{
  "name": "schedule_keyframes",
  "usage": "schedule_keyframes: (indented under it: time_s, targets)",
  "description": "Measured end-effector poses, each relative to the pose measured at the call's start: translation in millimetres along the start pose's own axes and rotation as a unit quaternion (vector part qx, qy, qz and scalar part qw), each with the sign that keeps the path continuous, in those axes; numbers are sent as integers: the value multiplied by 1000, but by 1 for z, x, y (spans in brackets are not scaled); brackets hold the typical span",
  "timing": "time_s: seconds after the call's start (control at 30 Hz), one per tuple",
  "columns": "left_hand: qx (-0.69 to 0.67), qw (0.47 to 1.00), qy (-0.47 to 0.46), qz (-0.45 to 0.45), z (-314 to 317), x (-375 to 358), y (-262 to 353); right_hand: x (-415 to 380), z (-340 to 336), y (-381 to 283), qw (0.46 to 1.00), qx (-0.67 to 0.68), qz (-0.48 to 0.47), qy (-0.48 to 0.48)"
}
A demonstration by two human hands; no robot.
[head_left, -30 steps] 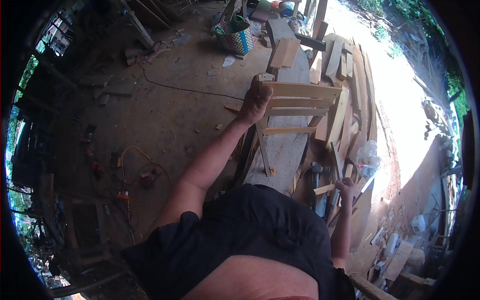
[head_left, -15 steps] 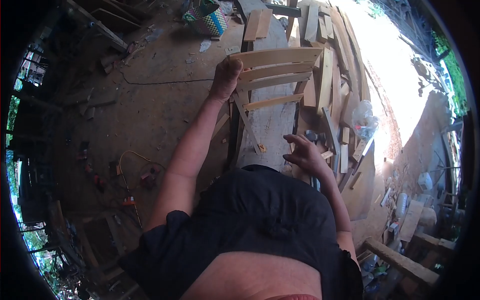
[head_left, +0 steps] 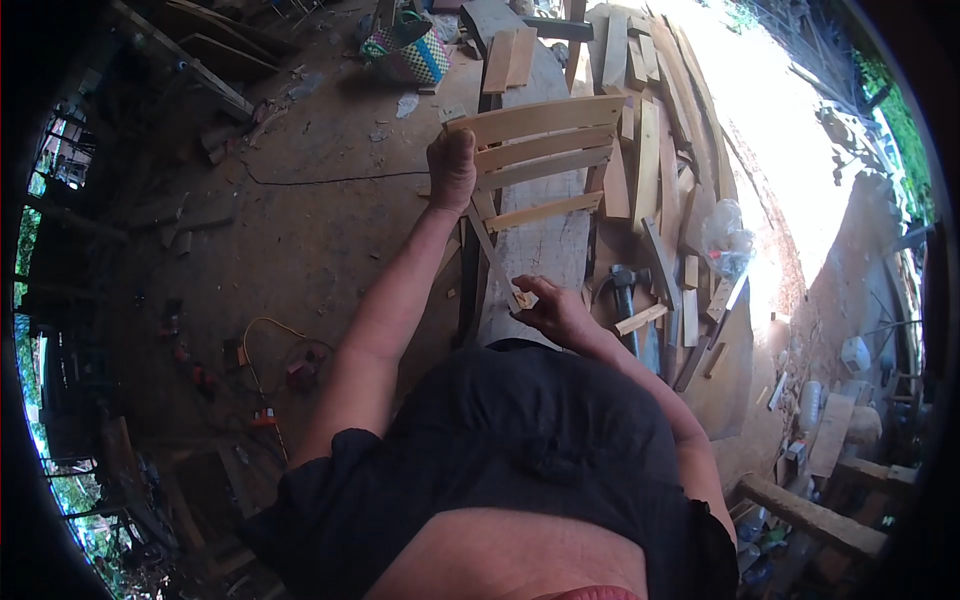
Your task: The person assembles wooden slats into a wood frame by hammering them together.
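My left hand [head_left: 453, 170] is closed around the upper left corner of a slatted wooden frame [head_left: 545, 150], which looks like a chair back. The frame has several pale, slightly curved slats and a long side post slanting down toward me. At the lower end of that post is my right hand [head_left: 560, 316], thumb and fingers curled about it beside a small pale bit of wood [head_left: 525, 299]. Below the frame runs a long, worn wooden bench [head_left: 545, 250], close in front of my body.
Two short boards [head_left: 510, 60] lie on the bench's far end. Right of it are a hammer [head_left: 624, 295], many loose wood pieces [head_left: 648, 165] and a clear plastic bag [head_left: 727, 240]. A checkered woven basket [head_left: 408, 55] stands far left; a cable [head_left: 330, 181] crosses the floor.
My right hand has moved left from beside the bench to the lower end of the frame's post, uncovering the hammer. The left hand keeps its grip, with the frame shifted slightly left.
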State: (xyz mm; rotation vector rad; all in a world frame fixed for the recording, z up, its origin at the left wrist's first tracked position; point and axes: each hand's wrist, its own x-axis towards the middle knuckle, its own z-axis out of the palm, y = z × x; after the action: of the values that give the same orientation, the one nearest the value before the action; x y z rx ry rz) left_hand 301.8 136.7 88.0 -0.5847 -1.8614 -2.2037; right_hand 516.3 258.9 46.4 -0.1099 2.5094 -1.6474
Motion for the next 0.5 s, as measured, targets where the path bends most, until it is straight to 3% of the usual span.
schedule_keyframes:
  time_s: [0.07,0.2,0.37,0.5]
  targets:
    - [10,1000,15,6,-1,1,-6,1,5,5,998,-30,-54,-6]
    - [4,1000,28,4,-3,-2,-10,3,5,3,998,-36,-54,-10]
    - [158,983,20,89,-8,-7,-6,1,2,-12,997,-46,-49,-35]
    - [103,990,48,81,-7,-10,-13,2,2,-8,997,-48,-46,-42]
